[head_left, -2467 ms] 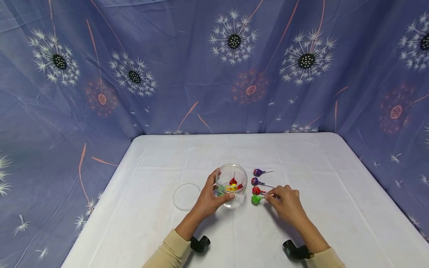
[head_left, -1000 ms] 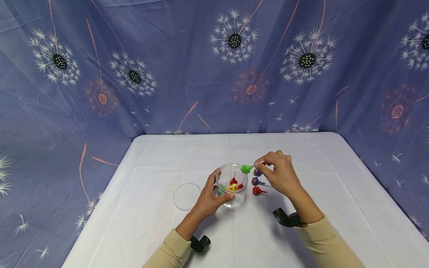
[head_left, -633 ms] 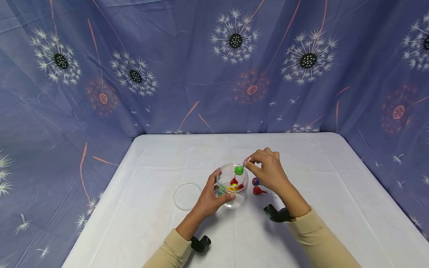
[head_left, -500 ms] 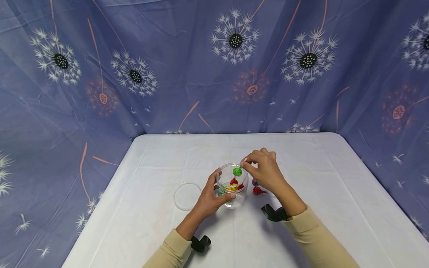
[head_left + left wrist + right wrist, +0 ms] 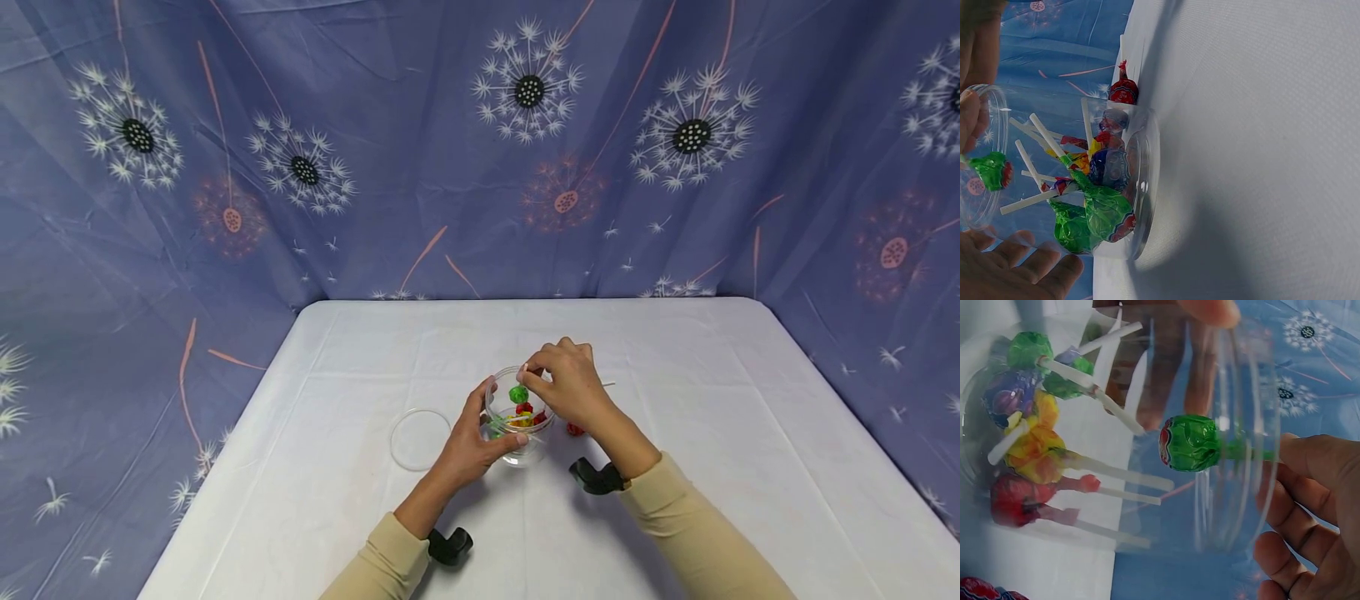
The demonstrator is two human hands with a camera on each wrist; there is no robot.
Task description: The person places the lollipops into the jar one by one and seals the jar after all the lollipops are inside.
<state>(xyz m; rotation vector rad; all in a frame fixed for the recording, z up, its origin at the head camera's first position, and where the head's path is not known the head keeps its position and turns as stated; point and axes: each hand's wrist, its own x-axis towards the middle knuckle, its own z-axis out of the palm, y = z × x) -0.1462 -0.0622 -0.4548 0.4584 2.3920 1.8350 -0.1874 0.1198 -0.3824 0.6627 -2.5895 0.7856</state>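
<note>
A clear plastic jar (image 5: 525, 446) stands on the white table, my left hand (image 5: 474, 442) gripping its side with thumb in front and fingers behind. Inside lie several wrapped lollipops: green ones (image 5: 1109, 211), a yellow one (image 5: 1034, 456), a red one (image 5: 1016, 500) and a purple one (image 5: 1010, 399). Thumb and forefinger of my right hand (image 5: 570, 385) pinch the stick of another green lollipop (image 5: 1191, 442) at the jar's mouth. Its round head hangs inside the rim, above the others.
Left of the jar a clear ring-shaped lid (image 5: 393, 450) lies flat. On the jar's right a red lollipop (image 5: 575, 430) shows partly beneath my right wrist; a white stick (image 5: 609, 383) pokes out behind that hand. A dandelion-patterned cloth (image 5: 420, 150) hangs behind the table.
My right hand has lifted the green lollipop off the table, carried it left over the jar and lowered its head inside the mouth. My left hand keeps its grip on the jar.
</note>
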